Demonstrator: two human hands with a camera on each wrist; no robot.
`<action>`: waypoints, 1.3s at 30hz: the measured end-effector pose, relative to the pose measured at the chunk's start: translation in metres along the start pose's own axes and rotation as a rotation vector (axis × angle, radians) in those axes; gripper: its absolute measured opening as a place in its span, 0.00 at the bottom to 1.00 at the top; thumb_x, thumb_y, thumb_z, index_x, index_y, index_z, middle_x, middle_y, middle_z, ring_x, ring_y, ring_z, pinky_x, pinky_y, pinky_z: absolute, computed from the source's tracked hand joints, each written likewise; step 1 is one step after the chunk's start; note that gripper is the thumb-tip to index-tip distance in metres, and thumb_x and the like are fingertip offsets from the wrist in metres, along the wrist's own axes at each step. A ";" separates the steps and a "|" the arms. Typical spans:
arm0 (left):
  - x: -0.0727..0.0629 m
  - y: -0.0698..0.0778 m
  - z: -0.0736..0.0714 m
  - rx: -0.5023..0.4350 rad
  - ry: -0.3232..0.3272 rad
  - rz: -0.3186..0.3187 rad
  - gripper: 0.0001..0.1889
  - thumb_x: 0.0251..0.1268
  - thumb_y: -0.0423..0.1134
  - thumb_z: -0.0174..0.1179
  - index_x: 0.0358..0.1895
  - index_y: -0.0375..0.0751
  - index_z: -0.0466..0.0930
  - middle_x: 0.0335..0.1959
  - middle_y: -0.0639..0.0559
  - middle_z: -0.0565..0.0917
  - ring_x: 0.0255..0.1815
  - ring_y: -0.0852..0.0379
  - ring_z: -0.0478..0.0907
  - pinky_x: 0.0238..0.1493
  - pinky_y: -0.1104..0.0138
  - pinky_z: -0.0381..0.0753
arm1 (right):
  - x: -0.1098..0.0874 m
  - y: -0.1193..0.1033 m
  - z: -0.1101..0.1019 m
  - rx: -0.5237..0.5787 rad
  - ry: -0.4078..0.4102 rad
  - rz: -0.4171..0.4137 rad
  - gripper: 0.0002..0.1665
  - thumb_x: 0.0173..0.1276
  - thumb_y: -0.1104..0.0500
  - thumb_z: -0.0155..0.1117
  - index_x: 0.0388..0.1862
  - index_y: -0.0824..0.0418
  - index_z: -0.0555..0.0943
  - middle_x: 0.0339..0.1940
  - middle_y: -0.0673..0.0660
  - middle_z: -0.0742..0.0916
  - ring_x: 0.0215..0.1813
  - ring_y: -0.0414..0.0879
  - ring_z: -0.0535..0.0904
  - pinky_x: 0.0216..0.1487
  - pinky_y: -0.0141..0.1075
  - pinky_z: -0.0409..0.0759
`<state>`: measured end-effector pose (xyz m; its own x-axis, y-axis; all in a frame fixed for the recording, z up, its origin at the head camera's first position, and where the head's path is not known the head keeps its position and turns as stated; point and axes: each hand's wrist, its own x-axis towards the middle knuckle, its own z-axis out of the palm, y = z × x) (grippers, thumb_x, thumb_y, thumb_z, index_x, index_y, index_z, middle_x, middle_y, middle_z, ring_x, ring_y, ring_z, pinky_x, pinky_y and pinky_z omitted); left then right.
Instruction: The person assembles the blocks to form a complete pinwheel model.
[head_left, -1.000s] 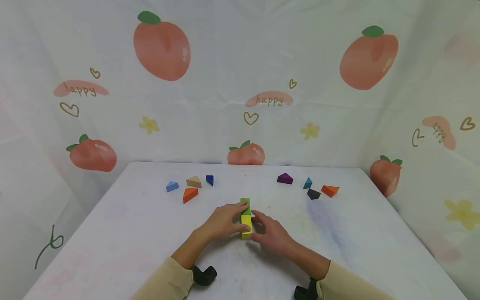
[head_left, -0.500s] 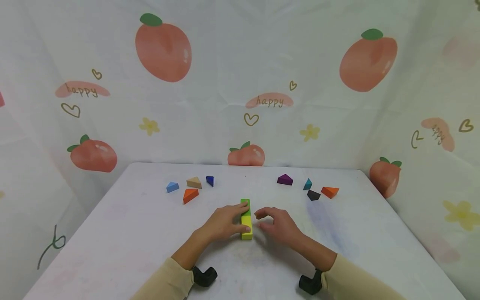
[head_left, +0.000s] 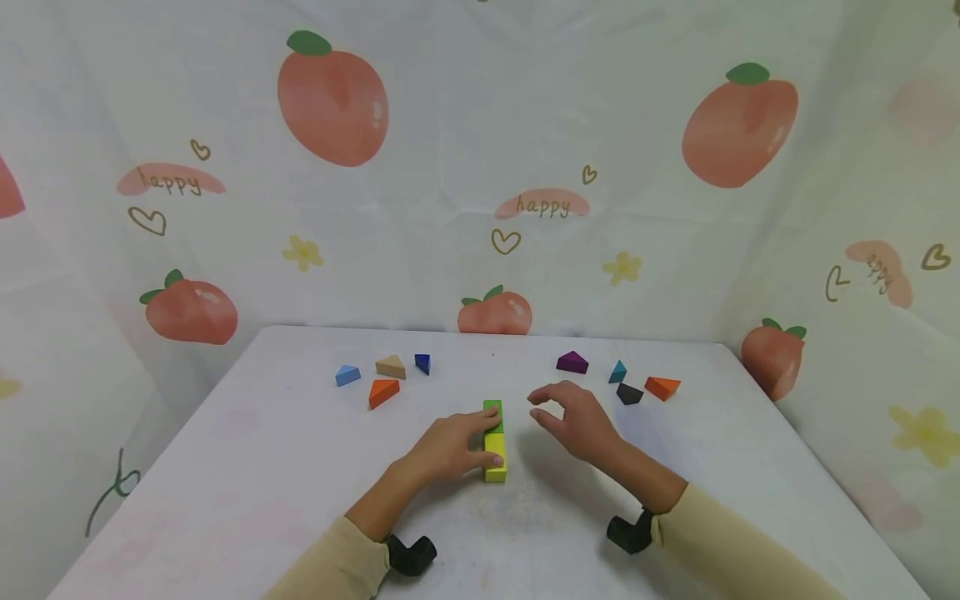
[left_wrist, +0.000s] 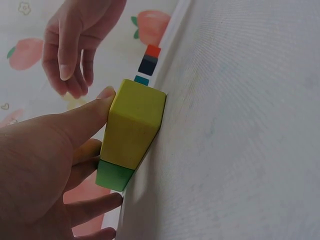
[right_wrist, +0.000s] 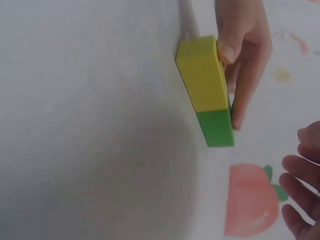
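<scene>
Two blocks lie end to end on the white table, a yellow block (head_left: 495,445) nearer the person and a green block (head_left: 492,406) beyond it. My left hand (head_left: 447,443) comes in from the left. Its thumb rests on the top of the yellow block and its index finger on the green one; the right wrist view shows both fingers fairly straight along the tops. Lower fingers stretch beside the green block in the left wrist view. My right hand (head_left: 579,419) hovers to the right, fingers loosely curved, apart from the blocks and holding nothing.
At the back left lie light blue (head_left: 347,375), beige (head_left: 391,367), dark blue (head_left: 423,363) and orange (head_left: 383,392) wedge blocks. Farther right are purple (head_left: 572,362), teal (head_left: 617,372), black (head_left: 629,394) and orange (head_left: 662,387) blocks. A fruit-print curtain (head_left: 420,208) hangs behind.
My right hand has left the blocks, moving right and toward the back, rising off the table. The left hand keeps its place on the blocks. The head view has tilted slightly.
</scene>
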<state>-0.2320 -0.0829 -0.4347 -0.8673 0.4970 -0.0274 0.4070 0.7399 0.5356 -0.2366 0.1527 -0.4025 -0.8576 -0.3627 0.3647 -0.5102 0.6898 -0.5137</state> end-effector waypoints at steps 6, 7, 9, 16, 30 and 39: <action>-0.001 0.000 0.000 0.005 -0.004 -0.007 0.38 0.58 0.60 0.65 0.72 0.54 0.67 0.72 0.56 0.67 0.71 0.49 0.63 0.65 0.48 0.67 | 0.005 0.011 -0.005 -0.073 0.084 -0.068 0.11 0.62 0.60 0.71 0.45 0.59 0.86 0.42 0.52 0.87 0.50 0.50 0.81 0.50 0.47 0.81; -0.001 0.000 0.000 0.002 -0.005 -0.010 0.38 0.58 0.60 0.65 0.72 0.55 0.67 0.72 0.56 0.67 0.71 0.49 0.63 0.65 0.48 0.67 | 0.006 0.013 -0.006 -0.079 0.093 -0.069 0.11 0.62 0.60 0.72 0.44 0.59 0.86 0.42 0.52 0.87 0.50 0.50 0.81 0.49 0.47 0.82; 0.000 -0.001 0.001 -0.004 -0.008 -0.015 0.38 0.58 0.60 0.65 0.72 0.55 0.67 0.72 0.56 0.67 0.71 0.49 0.63 0.65 0.48 0.67 | 0.007 0.016 -0.007 -0.084 0.103 -0.061 0.11 0.62 0.61 0.71 0.44 0.60 0.86 0.42 0.53 0.87 0.49 0.50 0.81 0.48 0.46 0.82; 0.001 -0.001 0.002 0.002 -0.007 -0.020 0.38 0.58 0.60 0.65 0.72 0.55 0.67 0.72 0.57 0.66 0.71 0.49 0.63 0.65 0.48 0.66 | 0.008 0.032 -0.015 -0.098 0.123 -0.061 0.10 0.63 0.61 0.71 0.44 0.59 0.86 0.42 0.54 0.87 0.50 0.51 0.81 0.49 0.47 0.82; -0.001 0.002 0.002 0.004 0.001 -0.002 0.37 0.59 0.58 0.66 0.72 0.53 0.68 0.72 0.58 0.66 0.71 0.50 0.63 0.66 0.50 0.66 | 0.008 0.079 -0.033 -0.289 0.206 -0.229 0.14 0.55 0.66 0.76 0.41 0.62 0.86 0.38 0.57 0.89 0.45 0.54 0.80 0.47 0.49 0.79; -0.002 0.002 0.002 0.008 0.014 0.012 0.37 0.59 0.58 0.66 0.71 0.52 0.69 0.72 0.57 0.67 0.71 0.51 0.63 0.66 0.51 0.66 | 0.002 0.107 -0.040 -0.364 0.163 -0.118 0.15 0.57 0.63 0.74 0.44 0.64 0.85 0.41 0.60 0.88 0.46 0.56 0.78 0.50 0.53 0.76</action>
<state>-0.2289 -0.0818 -0.4351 -0.8663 0.4994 -0.0090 0.4197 0.7375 0.5290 -0.2905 0.2511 -0.4260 -0.7581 -0.3689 0.5377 -0.5229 0.8366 -0.1633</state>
